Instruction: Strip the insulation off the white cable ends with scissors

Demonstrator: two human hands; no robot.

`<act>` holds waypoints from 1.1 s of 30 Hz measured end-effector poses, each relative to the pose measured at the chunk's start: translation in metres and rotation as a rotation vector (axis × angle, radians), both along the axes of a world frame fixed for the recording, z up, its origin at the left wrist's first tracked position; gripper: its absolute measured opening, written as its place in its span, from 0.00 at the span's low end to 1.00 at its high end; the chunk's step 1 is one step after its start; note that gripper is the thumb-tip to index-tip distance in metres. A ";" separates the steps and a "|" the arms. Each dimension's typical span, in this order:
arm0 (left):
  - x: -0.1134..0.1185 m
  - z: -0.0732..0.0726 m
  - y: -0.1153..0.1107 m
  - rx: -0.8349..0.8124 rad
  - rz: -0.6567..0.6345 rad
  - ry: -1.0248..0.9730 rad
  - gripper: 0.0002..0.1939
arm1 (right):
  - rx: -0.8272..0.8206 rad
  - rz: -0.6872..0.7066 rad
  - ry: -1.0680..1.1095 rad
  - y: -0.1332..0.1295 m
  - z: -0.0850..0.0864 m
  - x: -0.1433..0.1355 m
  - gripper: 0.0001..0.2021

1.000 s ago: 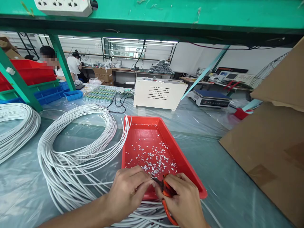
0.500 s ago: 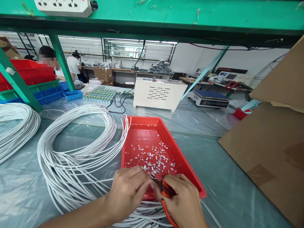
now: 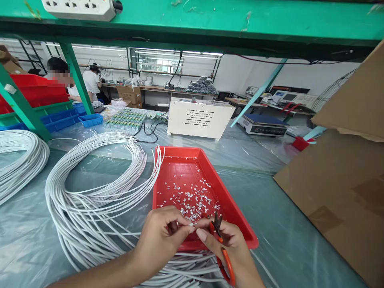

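Note:
Over the near end of a red tray (image 3: 237, 208), my left hand (image 3: 162, 236) pinches the end of a white cable between thumb and forefinger. My right hand (image 3: 231, 244) holds orange-handled cutters (image 3: 227, 264), their dark jaws pointing up and apart, while its thumb and forefinger reach close to the cable end. Small silvery and white scraps (image 3: 195, 202) lie scattered on the tray floor. A large coil of white cables (image 3: 60, 200) is left of the tray, several ends resting over its rim. More cables run beneath my hands.
A second cable coil (image 3: 27, 168) is at far left. Behind the tray stand a cream metal box (image 3: 198, 119), a scale (image 3: 262, 125) and green boards (image 3: 126, 119). Cardboard (image 3: 336, 200) borders the right side; a green shelf beam (image 3: 192, 24) crosses above. Two people sit in the back left.
The cutters have turned from pointing left at the cable end to pointing up, away from it. My right thumb and forefinger are now extended toward the cable end.

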State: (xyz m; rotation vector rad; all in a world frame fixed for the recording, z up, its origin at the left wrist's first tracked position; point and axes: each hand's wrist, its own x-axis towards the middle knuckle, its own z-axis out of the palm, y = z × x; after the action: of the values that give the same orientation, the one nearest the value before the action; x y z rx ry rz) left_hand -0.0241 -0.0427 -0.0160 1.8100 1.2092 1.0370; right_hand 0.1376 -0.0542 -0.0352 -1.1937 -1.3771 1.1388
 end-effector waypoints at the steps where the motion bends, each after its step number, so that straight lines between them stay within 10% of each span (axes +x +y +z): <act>1: 0.000 -0.001 -0.001 0.016 -0.006 0.011 0.06 | -0.033 -0.002 0.035 0.000 -0.001 -0.001 0.09; 33: 0.006 -0.006 -0.005 0.087 -0.065 0.064 0.07 | -0.126 -0.117 0.180 0.003 -0.010 -0.010 0.08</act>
State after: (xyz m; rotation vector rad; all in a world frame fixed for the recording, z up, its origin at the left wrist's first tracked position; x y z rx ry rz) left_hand -0.0185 -0.0480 -0.0220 1.9500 1.1511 1.0155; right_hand 0.1279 -0.0507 -0.0456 -1.2129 -1.0998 1.2317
